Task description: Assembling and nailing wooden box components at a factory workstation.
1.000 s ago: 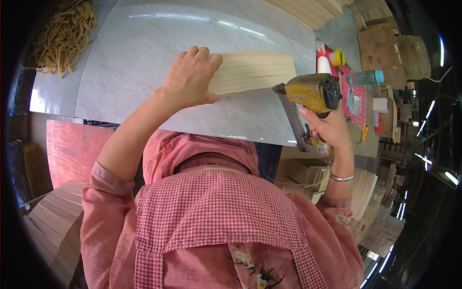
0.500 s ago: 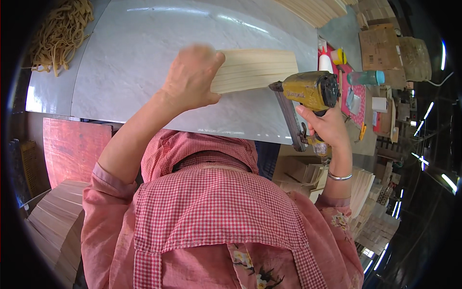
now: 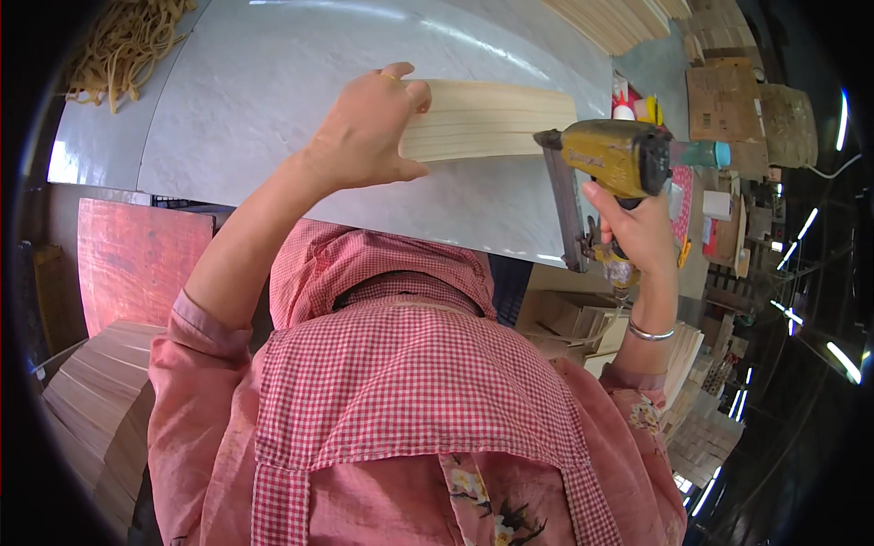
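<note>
A pale stack of thin wooden boards [image 3: 492,120] lies on the grey marbled tabletop [image 3: 246,118], its long side running left to right. Around its left end my left hand [image 3: 373,127] is closed, thumb at the near edge and fingers toward the far edge. My right hand [image 3: 642,227] grips the handle of a yellow and black air nail gun [image 3: 605,150]. The gun's dark nose is close to the near right corner of the boards; whether it touches them I cannot tell. Its long magazine slants down toward the table's front edge.
Tan elastic bands [image 3: 123,55] are heaped at the far left. More wooden boards [image 3: 610,23] lie at the far right. Beyond the gun are a teal bottle [image 3: 706,154] and cardboard boxes [image 3: 724,100]. A reddish panel [image 3: 141,264] stands left of the table.
The nail gun in my right hand has moved slightly right and up in the picture. My left hand and the boards sit a little higher; the fingers of that hand have shifted.
</note>
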The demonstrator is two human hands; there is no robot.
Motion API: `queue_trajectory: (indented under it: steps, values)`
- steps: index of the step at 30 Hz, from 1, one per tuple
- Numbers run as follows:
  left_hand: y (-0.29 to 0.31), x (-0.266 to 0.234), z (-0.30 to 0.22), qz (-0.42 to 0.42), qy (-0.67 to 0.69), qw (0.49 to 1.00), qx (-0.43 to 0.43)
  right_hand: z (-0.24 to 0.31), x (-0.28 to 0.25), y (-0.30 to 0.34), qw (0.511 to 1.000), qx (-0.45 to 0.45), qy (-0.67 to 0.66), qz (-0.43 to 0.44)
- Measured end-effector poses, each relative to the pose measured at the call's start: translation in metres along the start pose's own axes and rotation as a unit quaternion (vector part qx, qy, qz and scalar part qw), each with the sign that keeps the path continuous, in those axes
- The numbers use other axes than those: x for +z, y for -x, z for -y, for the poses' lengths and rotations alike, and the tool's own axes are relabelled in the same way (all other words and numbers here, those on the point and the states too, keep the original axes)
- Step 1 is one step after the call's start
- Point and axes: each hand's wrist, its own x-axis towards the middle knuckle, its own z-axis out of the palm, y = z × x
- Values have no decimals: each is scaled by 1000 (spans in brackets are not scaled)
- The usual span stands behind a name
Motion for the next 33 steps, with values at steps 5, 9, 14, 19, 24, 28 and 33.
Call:
queue_trajectory:
  steps: [5, 9, 14, 19, 24, 28, 33]
  values:
    - [15, -8, 14, 35, 179, 981, -64, 26, 16, 12, 1000, 9, 20, 14]
    - [18, 1, 19, 24, 230, 972, -50, 31, 43, 14, 984, -151, 47, 76]
    - [19, 8, 24, -7, 212, 977, -24, 48, 62, 13, 981, -134, 59, 125]
    - [18, 12, 24, -5, 215, 976, -29, 45, 69, 10, 982, -133, 49, 129]
    - [19, 14, 25, -7, 210, 977, -23, 43, 70, 10, 981, -138, 38, 133]
    - [19, 14, 24, -12, 212, 977, -24, 51, 68, 9, 982, -123, 61, 132]
    - [20, 15, 25, -5, 211, 977, -28, 55, 67, 2, 978, -137, 82, 137]
